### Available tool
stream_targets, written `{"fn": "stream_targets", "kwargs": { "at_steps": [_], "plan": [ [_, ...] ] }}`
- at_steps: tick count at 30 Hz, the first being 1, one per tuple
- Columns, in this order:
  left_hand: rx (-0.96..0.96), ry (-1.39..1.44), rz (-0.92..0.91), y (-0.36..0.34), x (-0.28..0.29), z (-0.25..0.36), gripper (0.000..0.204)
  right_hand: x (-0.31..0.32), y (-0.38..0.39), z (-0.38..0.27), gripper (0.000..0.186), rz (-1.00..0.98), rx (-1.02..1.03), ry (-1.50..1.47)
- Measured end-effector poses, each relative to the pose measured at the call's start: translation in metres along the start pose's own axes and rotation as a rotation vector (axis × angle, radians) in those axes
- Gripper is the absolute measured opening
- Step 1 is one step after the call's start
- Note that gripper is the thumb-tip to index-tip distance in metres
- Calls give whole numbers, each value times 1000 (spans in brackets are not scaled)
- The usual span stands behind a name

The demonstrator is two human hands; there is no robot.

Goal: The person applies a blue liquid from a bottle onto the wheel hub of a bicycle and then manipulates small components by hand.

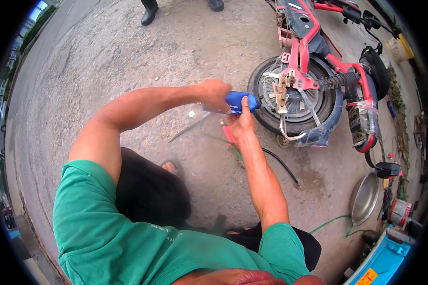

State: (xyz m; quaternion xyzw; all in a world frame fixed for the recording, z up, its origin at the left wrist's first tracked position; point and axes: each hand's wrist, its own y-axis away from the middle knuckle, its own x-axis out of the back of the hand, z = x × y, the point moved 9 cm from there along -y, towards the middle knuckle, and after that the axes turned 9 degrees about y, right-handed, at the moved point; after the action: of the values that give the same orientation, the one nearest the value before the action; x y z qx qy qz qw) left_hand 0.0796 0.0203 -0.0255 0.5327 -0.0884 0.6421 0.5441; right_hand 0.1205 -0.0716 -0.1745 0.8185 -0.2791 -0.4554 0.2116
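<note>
My left hand point(215, 95) is closed around the left end of a blue object point(238, 100), possibly a bottle or container, and my right hand point(242, 118) grips it from below, thumb up over its side. Its dark right end is beside the rear wheel point(266, 114) of a red and black electric scooter point(311, 83), which lies on its side. Below my hands are a thin metal rod point(180, 133), a pink object point(228, 135), a green line point(235, 152) and a black hose point(287, 168). A small white round object point(191, 114) lies on the ground.
A person's dark boots point(149, 13) stand at the top of the concrete ground point(128, 57). At the right are a metal basin point(364, 199), a red and white can point(398, 213), a turquoise box point(385, 254), a blue-handled tool point(391, 108) and a yellow container point(402, 47).
</note>
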Motion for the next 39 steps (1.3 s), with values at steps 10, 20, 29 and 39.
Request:
{"fn": "stream_targets", "kwargs": {
  "at_steps": [10, 20, 29, 39],
  "plan": [
    [-3, 110, -33, -13, -11, -11, 64, 0, 2, -2, 45, 10, 26, -16],
    [-55, 84, -13, -16, -9, -18, 68, -9, 16, -3, 56, 78, -63, 52],
    [-50, 230, -53, -13, -6, -23, 72, -8, 12, -3, 55, 28, -55, 17],
    [212, 918, -518, -12, -61, -39, 54, -16, 17, -3, 52, -11, -6, -68]
  ]
}}
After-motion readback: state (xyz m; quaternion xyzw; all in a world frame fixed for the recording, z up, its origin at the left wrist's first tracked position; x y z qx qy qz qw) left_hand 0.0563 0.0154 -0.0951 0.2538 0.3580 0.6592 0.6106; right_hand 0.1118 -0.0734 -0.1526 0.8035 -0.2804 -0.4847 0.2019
